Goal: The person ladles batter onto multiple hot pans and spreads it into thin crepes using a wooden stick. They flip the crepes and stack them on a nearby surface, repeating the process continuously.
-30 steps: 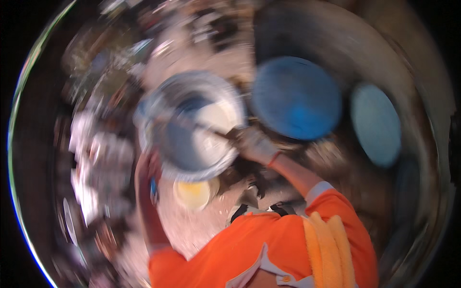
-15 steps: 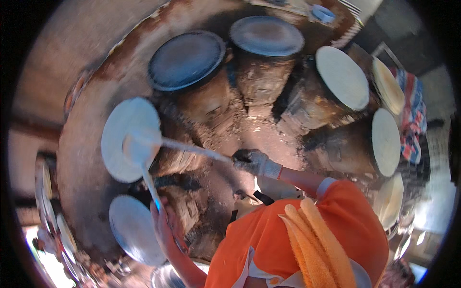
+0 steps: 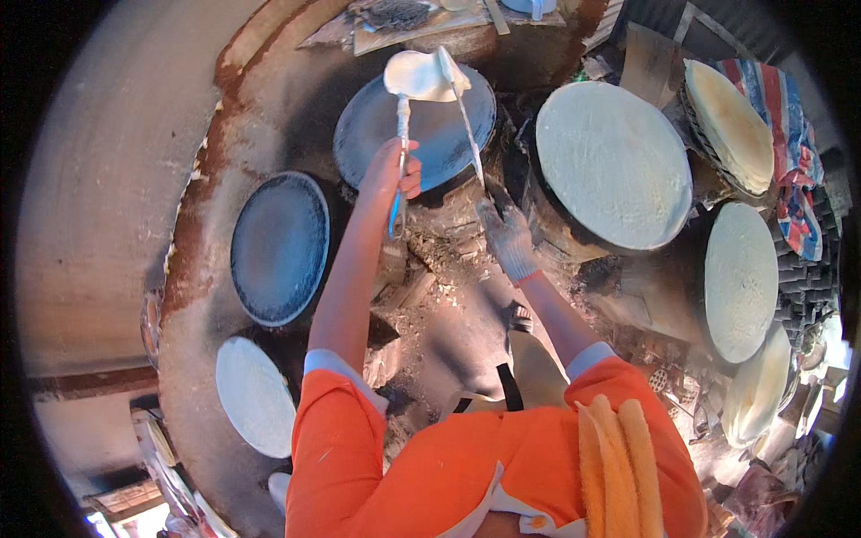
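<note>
My bare left hand (image 3: 395, 170) is closed round the handle of a ladle (image 3: 418, 75), whose bowl is covered with thick white batter. Blue shows on the handle below my fingers. My right hand (image 3: 504, 235), in a greyish knitted glove, grips a long thin spreader (image 3: 470, 134). Its white-coated tip meets the right side of the ladle's bowl. Both tools are above a round dark griddle (image 3: 413, 148), which has a brownish middle and no batter spread on it. Batter coats the griddle (image 3: 614, 166) to the right in a thin white sheet.
Another bare griddle (image 3: 278, 248) stands left; a white-coated one (image 3: 256, 396) is nearer me. At right are a coated griddle (image 3: 742, 282) and stacks of pale round sheets (image 3: 731, 125), beside striped cloth (image 3: 776, 117). A board (image 3: 430, 25) lies at the back.
My hands have moved from the left griddle, now nearer and coated white, to the far bare one. The spreader has lifted off the batter and meets the ladle. My view has turned.
</note>
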Demonstrator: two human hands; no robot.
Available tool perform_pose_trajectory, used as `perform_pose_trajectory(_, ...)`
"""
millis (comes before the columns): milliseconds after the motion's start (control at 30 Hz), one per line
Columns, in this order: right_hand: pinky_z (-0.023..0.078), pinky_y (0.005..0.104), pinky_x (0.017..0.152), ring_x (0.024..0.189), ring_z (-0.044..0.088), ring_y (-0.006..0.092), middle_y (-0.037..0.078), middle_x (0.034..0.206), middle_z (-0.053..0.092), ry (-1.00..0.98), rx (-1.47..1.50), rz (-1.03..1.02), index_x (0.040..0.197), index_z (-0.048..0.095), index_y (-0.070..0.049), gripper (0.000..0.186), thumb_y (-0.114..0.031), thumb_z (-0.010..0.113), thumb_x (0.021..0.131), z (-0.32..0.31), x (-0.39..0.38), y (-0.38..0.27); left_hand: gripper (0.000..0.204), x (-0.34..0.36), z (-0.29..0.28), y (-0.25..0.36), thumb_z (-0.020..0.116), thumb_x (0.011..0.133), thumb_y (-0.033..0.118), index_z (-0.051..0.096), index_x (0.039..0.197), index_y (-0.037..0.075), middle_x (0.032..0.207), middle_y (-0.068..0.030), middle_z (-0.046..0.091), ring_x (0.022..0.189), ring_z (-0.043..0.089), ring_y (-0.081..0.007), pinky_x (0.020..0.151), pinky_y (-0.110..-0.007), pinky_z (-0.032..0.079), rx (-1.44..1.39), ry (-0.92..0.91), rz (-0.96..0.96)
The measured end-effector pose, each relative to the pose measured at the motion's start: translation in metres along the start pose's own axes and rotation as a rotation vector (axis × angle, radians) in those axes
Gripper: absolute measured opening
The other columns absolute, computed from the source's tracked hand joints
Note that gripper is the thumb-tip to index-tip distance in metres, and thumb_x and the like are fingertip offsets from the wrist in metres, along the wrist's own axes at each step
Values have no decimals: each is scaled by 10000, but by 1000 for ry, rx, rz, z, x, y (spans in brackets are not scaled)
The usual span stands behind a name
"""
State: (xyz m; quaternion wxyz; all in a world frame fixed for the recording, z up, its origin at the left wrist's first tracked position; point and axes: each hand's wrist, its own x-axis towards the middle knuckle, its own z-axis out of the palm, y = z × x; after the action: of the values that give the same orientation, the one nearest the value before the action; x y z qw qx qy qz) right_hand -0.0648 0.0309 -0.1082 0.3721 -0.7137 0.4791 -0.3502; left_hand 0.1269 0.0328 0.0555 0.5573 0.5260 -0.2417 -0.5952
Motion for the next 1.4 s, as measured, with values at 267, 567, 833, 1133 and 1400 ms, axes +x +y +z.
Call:
perform_pose_trajectory(267,479,415,755,931,592,315,163,979,596,-81,-526,290,1315,332,-344,470,-413,424,860,-14,101,-46,496,81,2,-23,404,875,122,284,1354,160,746,-172,575,668,603,-350,594,-463,476,1723,217,450)
perform_pose_trajectory(567,480,395,740,925,590,294,139,1079,585,133,-301,167,1237,454,-85,411,-285,468,878,-48,-5,-43,528,125,-43,-19,390,856,68,287,1356,204,868,-199,570,737,613,-347,640,-435,495,1729,88,410)
perform_pose_trajectory(833,459,442,767,924,571,367,196,1025,590,224,-394,313,1287,406,-169,453,-335,454,868,-8,47,-76,490,151,-79,9,391,859,59,339,1330,183,873,-187,591,788,617,-333,664,-419,499,1639,203,552)
perform_pose_trajectory(1133,502,478,680,845,609,372,198,934,610,-128,-690,277,1198,462,-150,388,-340,444,860,21,132,-102,465,101,-151,24,420,862,109,357,1319,164,824,-211,606,774,605,-351,660,-443,483,1555,448,325)
perform_pose_trajectory(1400,488,449,747,895,603,336,172,990,604,-445,-865,214,1313,353,-225,467,-331,430,865,30,164,-102,457,35,-106,13,477,842,145,396,1291,167,818,-245,590,714,570,-422,626,-473,449,1096,547,481)
